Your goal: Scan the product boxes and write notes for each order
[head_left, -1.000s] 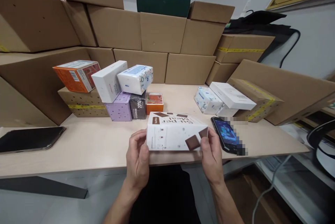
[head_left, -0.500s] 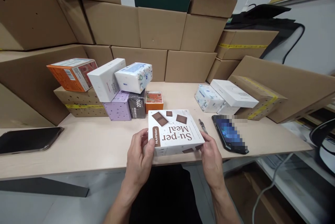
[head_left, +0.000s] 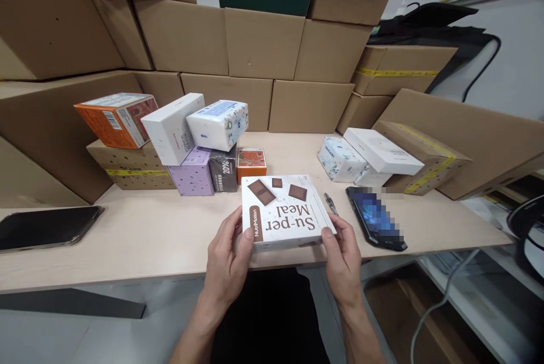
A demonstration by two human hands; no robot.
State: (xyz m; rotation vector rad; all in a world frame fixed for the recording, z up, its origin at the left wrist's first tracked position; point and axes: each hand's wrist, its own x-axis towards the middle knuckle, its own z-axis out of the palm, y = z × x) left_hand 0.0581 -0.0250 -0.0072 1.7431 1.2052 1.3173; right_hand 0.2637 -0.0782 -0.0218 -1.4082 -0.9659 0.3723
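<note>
While both hands had hold of it, the white carton (head_left: 283, 205) was at the near edge of the table (head_left: 170, 245), squarely in front of the person. Left hand (head_left: 227, 253): thumb at the near left corner, fingers curled along the left side, closed on the carton, some tips hidden. Right hand (head_left: 343, 253): thumb pressed on top at the near right corner, fingers bent around the right side, also closed on the carton, tips partly hidden. On each hand, thumb and fingers stood apart only as far as the carton's edge kept them.

Printed face was up, tilted somewhat toward the person. "Su-per Meal" lettering read upside down from the person's side, brown NutriMotion label at the left end, printed chocolate pieces toward the far edge. Long axis looked to run left to right, hand to hand; foreshortening made that uncertain. Couldn't tell whether the underside touched the table.

A pen (head_left: 330, 203) lay just right of the carton, then a dark handheld device (head_left: 372, 218). A small orange box (head_left: 251, 163) stood just beyond the far left corner.
</note>
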